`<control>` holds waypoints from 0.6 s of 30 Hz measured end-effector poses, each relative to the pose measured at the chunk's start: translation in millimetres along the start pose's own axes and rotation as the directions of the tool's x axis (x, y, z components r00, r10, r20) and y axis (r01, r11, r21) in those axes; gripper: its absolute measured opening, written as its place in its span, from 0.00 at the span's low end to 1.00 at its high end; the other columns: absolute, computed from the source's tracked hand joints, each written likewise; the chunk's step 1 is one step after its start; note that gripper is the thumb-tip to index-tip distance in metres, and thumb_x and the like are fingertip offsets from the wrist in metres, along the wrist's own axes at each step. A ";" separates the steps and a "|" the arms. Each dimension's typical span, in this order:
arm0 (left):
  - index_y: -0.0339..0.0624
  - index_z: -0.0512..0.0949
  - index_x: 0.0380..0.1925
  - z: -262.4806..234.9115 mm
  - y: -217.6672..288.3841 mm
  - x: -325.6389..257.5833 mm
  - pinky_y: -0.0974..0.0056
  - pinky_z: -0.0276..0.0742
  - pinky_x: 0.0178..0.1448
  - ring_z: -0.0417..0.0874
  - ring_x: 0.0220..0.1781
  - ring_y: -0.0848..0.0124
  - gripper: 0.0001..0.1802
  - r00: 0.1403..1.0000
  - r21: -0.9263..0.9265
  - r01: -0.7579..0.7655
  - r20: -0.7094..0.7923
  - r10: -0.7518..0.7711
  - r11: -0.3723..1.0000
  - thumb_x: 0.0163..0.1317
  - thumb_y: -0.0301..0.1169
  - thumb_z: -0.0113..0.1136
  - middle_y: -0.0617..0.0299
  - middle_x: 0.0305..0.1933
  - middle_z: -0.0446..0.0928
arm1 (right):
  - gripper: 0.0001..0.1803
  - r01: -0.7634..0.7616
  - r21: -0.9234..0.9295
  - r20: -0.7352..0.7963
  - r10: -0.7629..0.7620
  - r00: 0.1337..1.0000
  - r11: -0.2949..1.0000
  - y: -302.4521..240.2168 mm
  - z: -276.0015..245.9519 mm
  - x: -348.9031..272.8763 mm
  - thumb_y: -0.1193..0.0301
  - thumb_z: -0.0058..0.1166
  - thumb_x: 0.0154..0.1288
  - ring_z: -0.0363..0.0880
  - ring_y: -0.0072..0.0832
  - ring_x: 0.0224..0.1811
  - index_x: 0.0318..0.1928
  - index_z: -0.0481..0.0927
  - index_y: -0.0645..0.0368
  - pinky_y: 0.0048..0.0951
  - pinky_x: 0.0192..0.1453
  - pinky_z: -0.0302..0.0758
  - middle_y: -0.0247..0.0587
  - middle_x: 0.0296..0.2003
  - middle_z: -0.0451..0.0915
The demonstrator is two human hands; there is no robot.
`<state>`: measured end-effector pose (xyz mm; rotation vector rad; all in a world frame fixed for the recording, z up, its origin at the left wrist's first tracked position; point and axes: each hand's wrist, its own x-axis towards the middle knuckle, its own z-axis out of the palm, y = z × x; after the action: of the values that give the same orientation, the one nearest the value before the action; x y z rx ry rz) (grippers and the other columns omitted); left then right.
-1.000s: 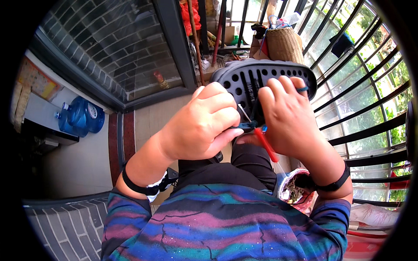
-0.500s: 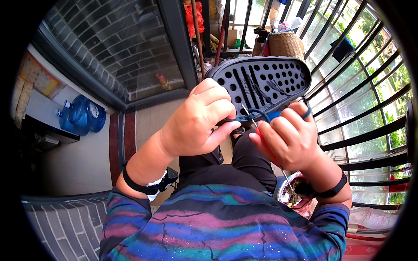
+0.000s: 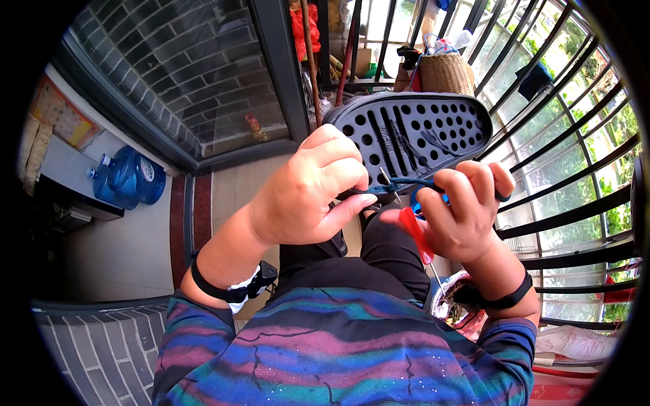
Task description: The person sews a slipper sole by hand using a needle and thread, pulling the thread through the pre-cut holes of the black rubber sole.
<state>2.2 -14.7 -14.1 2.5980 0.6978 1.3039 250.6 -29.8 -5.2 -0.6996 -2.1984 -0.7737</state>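
A dark grey shoe sole [image 3: 406,132] with round holes and long slots is tilted up in front of me. At its near edge, my left hand [image 3: 311,186] pinches a dark blue-green yarn edging [image 3: 374,190] between thumb and fingers. A red-handled crochet hook [image 3: 414,233] slants through the yarn, its thin metal tip above the strand and a metal shaft below the handle. My right hand [image 3: 467,210] holds the handle near its thumb, with its fingers raised and curled over the yarn [image 3: 420,181]. The fingers partly hide the strand.
Dark railings [image 3: 575,203] curve along the right. A wicker basket [image 3: 445,74] stands beyond the sole. Blue water bottles [image 3: 132,177] are at the left, by a framed glass door [image 3: 271,68]. A container with scraps [image 3: 457,304] sits below my right forearm.
My right hand has lifted its fingers and drawn the yarn straighter to the right. More of the red handle shows. The sole has shifted slightly right, while my left hand keeps its pinch.
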 end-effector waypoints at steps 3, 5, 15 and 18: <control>0.41 0.78 0.28 1.0 3.2 4.4 0.59 0.72 0.43 0.74 0.39 0.59 0.13 1.000 -0.001 -0.015 -0.011 0.015 1.000 0.48 0.23 0.76 0.58 0.35 0.76 | 0.14 0.094 -0.020 -0.039 -0.095 0.995 0.995 -0.8 6.7 -0.9 0.55 0.66 0.56 0.68 0.29 0.31 0.24 0.78 0.47 0.41 0.45 0.56 0.25 0.22 0.63; 0.41 0.79 0.29 0.9 4.8 4.6 0.59 0.73 0.43 0.74 0.39 0.59 0.13 0.999 0.005 -0.035 -0.010 0.035 0.999 0.47 0.23 0.77 0.57 0.35 0.76 | 0.15 0.097 -0.022 -0.047 -0.098 0.994 0.995 -3.5 14.5 -3.8 0.54 0.63 0.60 0.68 0.30 0.32 0.24 0.76 0.47 0.40 0.46 0.57 0.26 0.23 0.64; 0.42 0.79 0.31 5.4 15.5 3.6 0.51 0.72 0.48 0.76 0.45 0.57 0.14 0.997 0.148 -0.070 0.052 0.062 0.986 0.46 0.26 0.75 0.60 0.39 0.76 | 0.30 -0.054 0.213 0.297 -0.012 0.955 0.976 -0.5 8.0 19.2 0.55 0.64 0.53 0.74 0.44 0.55 0.52 0.75 0.59 0.48 0.65 0.62 0.46 0.52 0.74; 0.43 0.79 0.31 7.3 16.6 0.4 0.49 0.71 0.50 0.77 0.48 0.58 0.12 0.996 0.163 -0.078 0.051 0.070 0.984 0.49 0.28 0.73 0.62 0.40 0.76 | 0.22 -0.116 0.248 0.353 0.022 0.935 0.962 -2.0 6.2 30.7 0.62 0.61 0.52 0.72 0.41 0.53 0.46 0.74 0.57 0.44 0.62 0.62 0.43 0.45 0.72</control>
<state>13.8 -28.6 -12.7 2.8003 0.7379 1.2531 227.7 -19.2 13.5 -0.8205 -2.5166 -0.3221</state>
